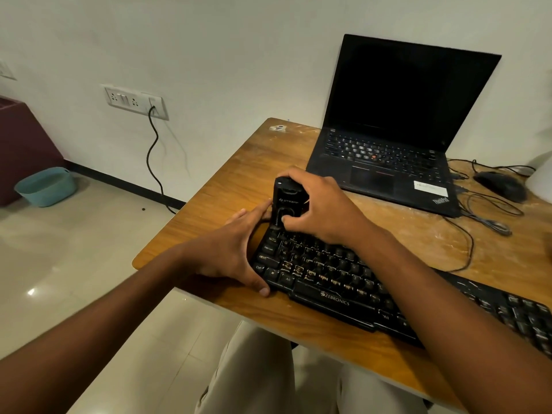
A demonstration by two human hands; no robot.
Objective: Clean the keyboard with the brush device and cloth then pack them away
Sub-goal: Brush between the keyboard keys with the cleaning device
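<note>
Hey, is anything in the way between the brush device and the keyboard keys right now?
Nothing visible. The right hand holds the brush device upright at the keyboard's top-left corner, and the left hand steadies the keyboard's left end.

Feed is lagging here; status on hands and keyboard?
Right hand grips brush device on keyboard corner. Left hand steadies keyboard's end. Nothing obstructing.

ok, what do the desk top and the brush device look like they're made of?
Desk top: looks like wood-grain laminate or veneer, amber and semi-gloss, with streaky grain and pale scuffs near the back edge. I can't tell which.
Brush device: likely moulded black plastic with a glossy finish, given the sheen and printed logo on its face. The right hand grips it.
</note>
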